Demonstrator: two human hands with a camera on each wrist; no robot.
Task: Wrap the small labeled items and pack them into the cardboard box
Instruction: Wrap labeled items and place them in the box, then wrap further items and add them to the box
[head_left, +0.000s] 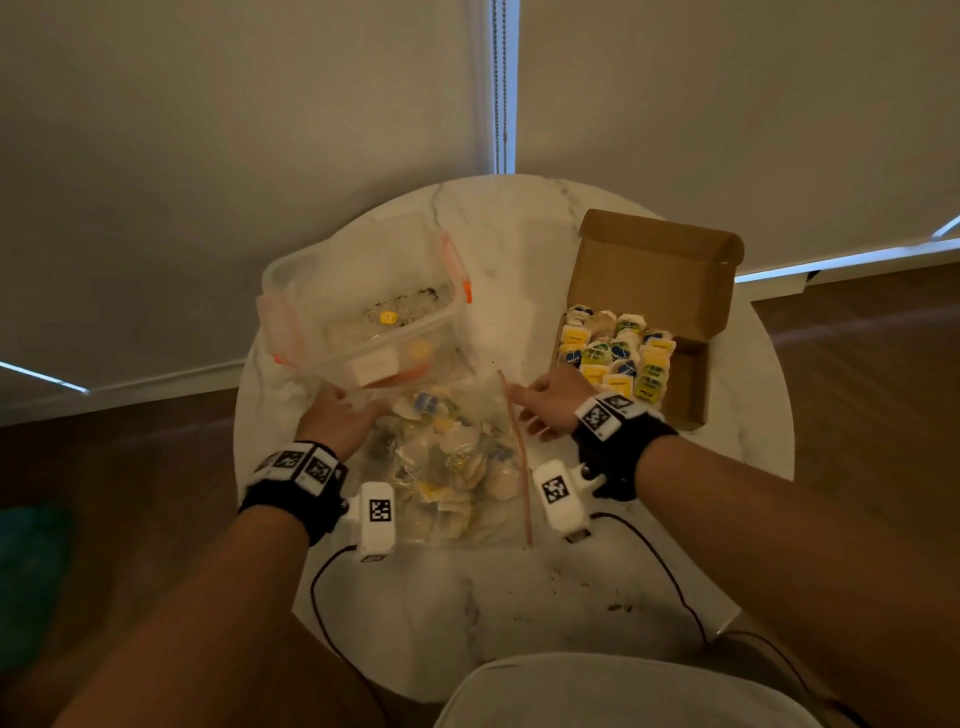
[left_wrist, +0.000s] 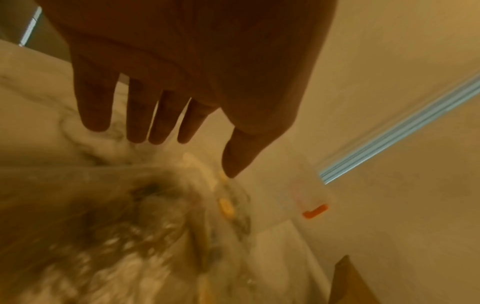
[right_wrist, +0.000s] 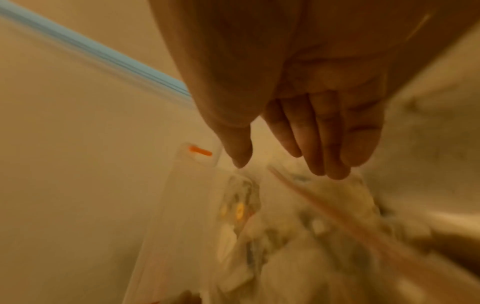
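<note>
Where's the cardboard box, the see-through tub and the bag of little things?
cardboard box (head_left: 655, 270): head view, open lid.
see-through tub (head_left: 332, 291): head view, left wall.
bag (head_left: 447, 467): head view, middle.

A clear plastic container (head_left: 363, 312) with orange clips sits on a round marble table (head_left: 519, 597).
</note>
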